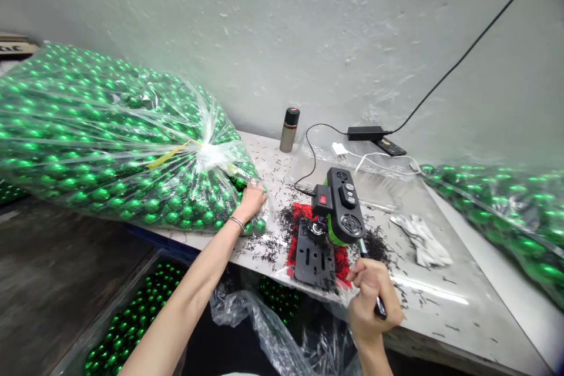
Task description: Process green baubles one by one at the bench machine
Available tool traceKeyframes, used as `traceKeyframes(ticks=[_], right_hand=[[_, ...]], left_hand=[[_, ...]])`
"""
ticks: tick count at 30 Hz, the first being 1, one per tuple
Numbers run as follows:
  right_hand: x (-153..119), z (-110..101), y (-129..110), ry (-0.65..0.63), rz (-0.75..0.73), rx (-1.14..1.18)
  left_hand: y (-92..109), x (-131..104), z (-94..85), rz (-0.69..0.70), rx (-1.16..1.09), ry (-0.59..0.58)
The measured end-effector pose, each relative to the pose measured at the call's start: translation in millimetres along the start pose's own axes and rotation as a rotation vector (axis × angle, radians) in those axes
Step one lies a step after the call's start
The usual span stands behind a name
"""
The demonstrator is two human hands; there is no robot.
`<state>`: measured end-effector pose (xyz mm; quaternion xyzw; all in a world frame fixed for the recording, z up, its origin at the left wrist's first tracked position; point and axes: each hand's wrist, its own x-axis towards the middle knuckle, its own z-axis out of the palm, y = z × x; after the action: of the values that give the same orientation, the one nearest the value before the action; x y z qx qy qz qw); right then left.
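Observation:
My left hand (252, 200) reaches in at the mouth of a large clear plastic bag (214, 155) packed with shiny green balls. Its fingers curl round a green ball (264, 190), partly hidden. More green balls (259, 225) lie just below the wrist. My right hand (374, 292) is closed on the black-handled lever (379, 308) of a small bench drill press (346, 205). The press has a red switch and a slotted black base plate (314, 261), standing on a red mat (343, 263). No ball shows clearly under the drill head.
Black shavings (269, 249) litter the white table (476, 305). A spray can (289, 130), a power adapter (365, 133) with cables, and white gloves (423, 241) lie around the press. Another ball bag (506, 205) is at right; an open container of balls (127, 317) stands below left.

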<state>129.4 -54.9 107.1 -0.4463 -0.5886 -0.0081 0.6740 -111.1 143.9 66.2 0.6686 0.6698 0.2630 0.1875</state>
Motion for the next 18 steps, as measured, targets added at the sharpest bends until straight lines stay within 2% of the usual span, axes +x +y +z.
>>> traceKeyframes(ticks=[5,9,11,14,16,18], right_hand=[[1,-1,0,-0.021,-0.033,-0.019],[4,-2,-3,-0.066,-0.089,-0.043],[5,-1,-4,-0.060,-0.093,-0.044],[4,0,-4,-0.040,-0.088,-0.033],[3,0,-3,-0.040,-0.086,-0.030],[2,-1,-2,-0.050,-0.084,-0.025]], left_hand=[[-4,0,-10.0,-0.046,-0.225,-0.011],[0,-18,-24.2,-0.130,-0.493,0.003],[5,-35,-32.0,-0.289,-0.866,-0.019],[17,-64,-41.7,-0.609,-1.485,-0.074],[27,-82,-44.6,-0.731,-1.656,-0.119],[38,-96,-43.8,-0.778,-1.724,-0.176]])
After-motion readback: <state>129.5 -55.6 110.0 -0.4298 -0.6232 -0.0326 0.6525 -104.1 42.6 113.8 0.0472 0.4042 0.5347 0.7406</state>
